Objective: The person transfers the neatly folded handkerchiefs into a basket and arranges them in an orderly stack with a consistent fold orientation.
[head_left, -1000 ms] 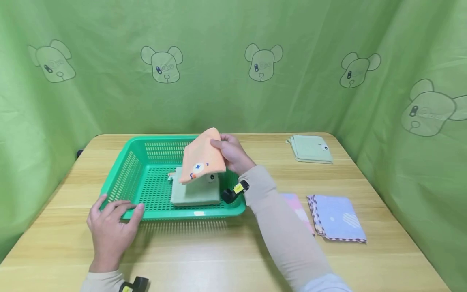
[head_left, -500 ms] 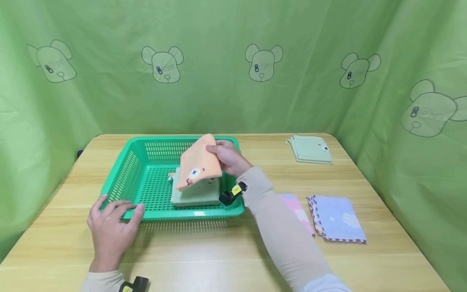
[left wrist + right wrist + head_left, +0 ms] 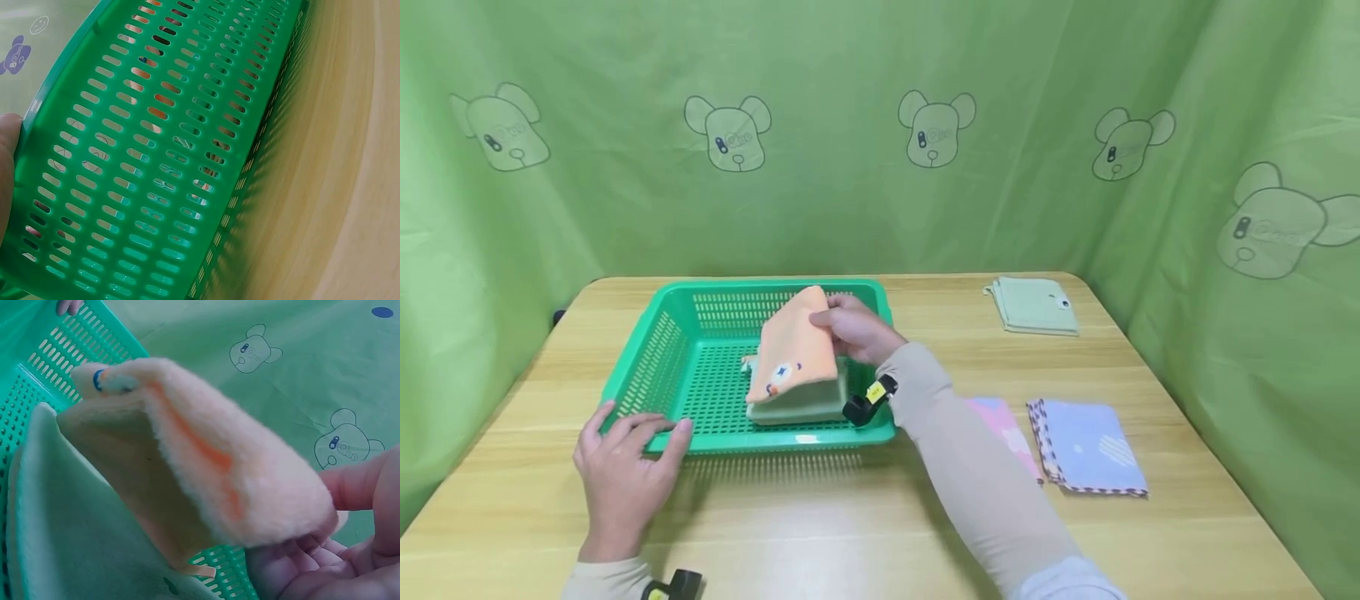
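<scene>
My right hand (image 3: 861, 329) pinches a folded orange towel (image 3: 793, 342) by its upper right edge, thumb on top. The towel slants over a pale green towel (image 3: 797, 408) lying in the green plastic basket (image 3: 842, 439); whether the two touch is unclear. Seen from the right wrist, the orange towel (image 3: 262, 481) has open folds between the thumb and fingers (image 3: 369, 487). My left hand (image 3: 628, 475) holds the basket's front left corner, with fingers over the rim. In the left wrist view, only a bit of that hand shows beside the basket wall (image 3: 125, 156).
To the right on the wooden table (image 3: 820, 533) lie a blue towel (image 3: 1097, 450) with a checked border and a pink one (image 3: 1003, 425), partly behind my right forearm. Another pale green towel (image 3: 1033, 304) lies at the back right. Green curtains (image 3: 827, 192) surround the table.
My right hand has moved left and down with the orange towel, which now covers more of the green towel in the basket. My left hand stays on the basket corner.
</scene>
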The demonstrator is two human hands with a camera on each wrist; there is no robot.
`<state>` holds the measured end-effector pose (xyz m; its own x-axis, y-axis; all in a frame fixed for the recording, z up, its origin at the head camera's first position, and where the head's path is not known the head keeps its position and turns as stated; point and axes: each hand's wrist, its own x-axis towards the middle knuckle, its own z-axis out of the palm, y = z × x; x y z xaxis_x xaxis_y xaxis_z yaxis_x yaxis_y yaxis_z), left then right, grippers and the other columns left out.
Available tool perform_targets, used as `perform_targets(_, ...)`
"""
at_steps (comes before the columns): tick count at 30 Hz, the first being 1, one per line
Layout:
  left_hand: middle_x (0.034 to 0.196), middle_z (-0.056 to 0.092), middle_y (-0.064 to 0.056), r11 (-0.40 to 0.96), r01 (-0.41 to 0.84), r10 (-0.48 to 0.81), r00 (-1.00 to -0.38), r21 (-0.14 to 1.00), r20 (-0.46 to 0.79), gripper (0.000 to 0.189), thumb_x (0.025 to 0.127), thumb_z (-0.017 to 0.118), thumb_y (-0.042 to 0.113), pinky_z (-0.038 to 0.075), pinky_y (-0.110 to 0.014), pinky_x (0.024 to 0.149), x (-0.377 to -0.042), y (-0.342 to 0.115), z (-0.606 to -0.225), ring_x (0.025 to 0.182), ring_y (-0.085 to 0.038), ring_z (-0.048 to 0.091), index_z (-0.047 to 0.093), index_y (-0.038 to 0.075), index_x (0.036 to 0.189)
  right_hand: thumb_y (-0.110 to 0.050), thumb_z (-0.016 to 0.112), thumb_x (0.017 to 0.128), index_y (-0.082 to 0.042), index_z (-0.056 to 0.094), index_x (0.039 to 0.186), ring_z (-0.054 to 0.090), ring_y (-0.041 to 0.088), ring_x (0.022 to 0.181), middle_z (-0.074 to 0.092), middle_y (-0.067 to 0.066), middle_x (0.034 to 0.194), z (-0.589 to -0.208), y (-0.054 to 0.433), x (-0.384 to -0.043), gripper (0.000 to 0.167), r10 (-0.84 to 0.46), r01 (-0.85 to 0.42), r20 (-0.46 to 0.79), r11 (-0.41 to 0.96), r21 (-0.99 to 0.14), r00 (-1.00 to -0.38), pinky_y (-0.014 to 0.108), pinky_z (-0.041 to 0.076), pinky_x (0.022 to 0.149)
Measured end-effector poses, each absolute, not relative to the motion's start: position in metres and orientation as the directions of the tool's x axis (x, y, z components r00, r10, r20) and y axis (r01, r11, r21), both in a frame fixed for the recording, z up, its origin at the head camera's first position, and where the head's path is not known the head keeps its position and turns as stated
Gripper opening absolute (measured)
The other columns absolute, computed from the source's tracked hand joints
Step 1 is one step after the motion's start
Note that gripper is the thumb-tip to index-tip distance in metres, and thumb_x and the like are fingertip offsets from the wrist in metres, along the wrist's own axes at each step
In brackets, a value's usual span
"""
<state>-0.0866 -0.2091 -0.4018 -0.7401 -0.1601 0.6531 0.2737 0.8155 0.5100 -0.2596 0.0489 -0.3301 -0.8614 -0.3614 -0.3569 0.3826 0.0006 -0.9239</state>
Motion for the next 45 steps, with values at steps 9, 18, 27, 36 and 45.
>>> perform_targets(9, 0.09, 0.069, -0.021, 0.819, 0.275, -0.16, -0.734, 0.504, 0.66, 0.038, 0.081, 0.067, 0.037, 0.019, -0.067, 0.1, -0.0861, -0.2106, -0.3996, 0.124, -0.048, 0.039, 0.071, -0.001, 0.078, 0.0, 0.05, 0.096, -0.001, 0.041, 0.126, 0.062, 0.021, 0.071, 0.059, 0.013, 0.097, -0.3305, 0.0427, -0.2591, 0.031, -0.406, 0.397, -0.385, 0.059, -0.916, -0.829, 0.031, 0.055, 0.062)
perform_targets(18, 0.089, 0.069, -0.021, 0.819, 0.279, -0.157, -0.732, 0.502, 0.663, 0.038, 0.081, 0.066, 0.038, 0.02, -0.068, 0.099, -0.0858, -0.2108, -0.4001, 0.123, -0.049, 0.039, 0.071, 0.0, 0.077, -0.002, 0.046, 0.098, -0.004, 0.04, 0.135, 0.061, 0.023, 0.075, 0.06, 0.014, 0.097, -0.3331, 0.0459, -0.2565, 0.037, -0.485, 0.386, -0.387, 0.107, -0.916, -0.784, 0.033, 0.053, 0.063)
perform_targets(27, 0.089, 0.069, -0.021, 0.816, 0.284, -0.156, -0.731, 0.503, 0.665, 0.038, 0.081, 0.067, 0.038, 0.02, -0.067, 0.099, -0.0856, -0.2092, -0.4003, 0.122, -0.049, 0.04, 0.071, 0.0, 0.077, 0.007, 0.048, 0.092, 0.003, 0.04, 0.123, 0.06, 0.029, 0.088, 0.051, 0.02, 0.112, -0.3385, 0.0487, -0.2568, 0.032, -0.347, 0.391, -0.462, 0.257, -0.884, -0.816, 0.042, 0.057, 0.074)
perform_targets(36, 0.088, 0.069, -0.021, 0.817, 0.284, -0.161, -0.724, 0.502, 0.671, 0.039, 0.081, 0.066, 0.038, 0.02, -0.067, 0.099, -0.0847, -0.2087, -0.4022, 0.123, -0.048, 0.04, 0.071, 0.0, 0.076, 0.006, 0.051, 0.09, 0.004, 0.043, 0.119, 0.062, 0.03, 0.085, 0.054, 0.02, 0.11, -0.3375, 0.0478, -0.2573, 0.03, -0.319, 0.395, -0.456, 0.238, -0.887, -0.831, 0.041, 0.057, 0.072)
perform_targets(45, 0.088, 0.069, -0.021, 0.817, 0.291, -0.155, -0.72, 0.498, 0.676, 0.039, 0.081, 0.066, 0.039, 0.021, -0.067, 0.098, -0.0862, -0.2081, -0.4023, 0.122, -0.048, 0.04, 0.071, 0.0, 0.076, 0.002, 0.049, 0.094, 0.002, 0.042, 0.131, 0.065, 0.025, 0.083, 0.06, 0.016, 0.105, -0.3345, 0.0479, -0.2542, 0.038, -0.45, 0.376, -0.367, 0.073, -0.924, -0.814, 0.037, 0.057, 0.074)
